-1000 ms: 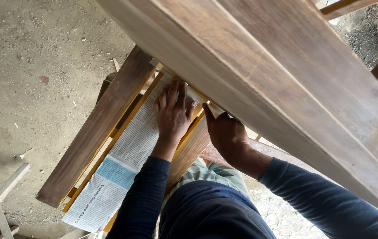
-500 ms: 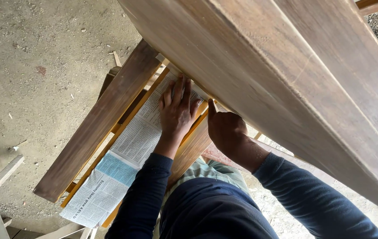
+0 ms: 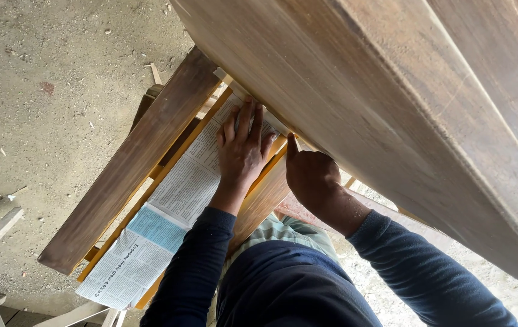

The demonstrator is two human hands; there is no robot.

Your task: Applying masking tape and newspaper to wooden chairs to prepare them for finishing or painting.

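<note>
Newspaper (image 3: 174, 200) lies lengthwise along the slatted wooden frame (image 3: 126, 175), running from near the person's body up under the big plank (image 3: 392, 103). Left hand (image 3: 242, 154) presses flat on its far end, fingers spread. Right hand (image 3: 310, 175), just beside it, is curled with the thumb up against the plank's edge.

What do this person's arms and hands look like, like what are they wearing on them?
Both arms are covered by long dark navy sleeves that end at the wrists, with faint pale dust specks on the fabric. The left hand and the right hand are bare: no gloves, rings, watch or bands show. The sleeves look like a plain knit with no visible markings or logos.
</note>
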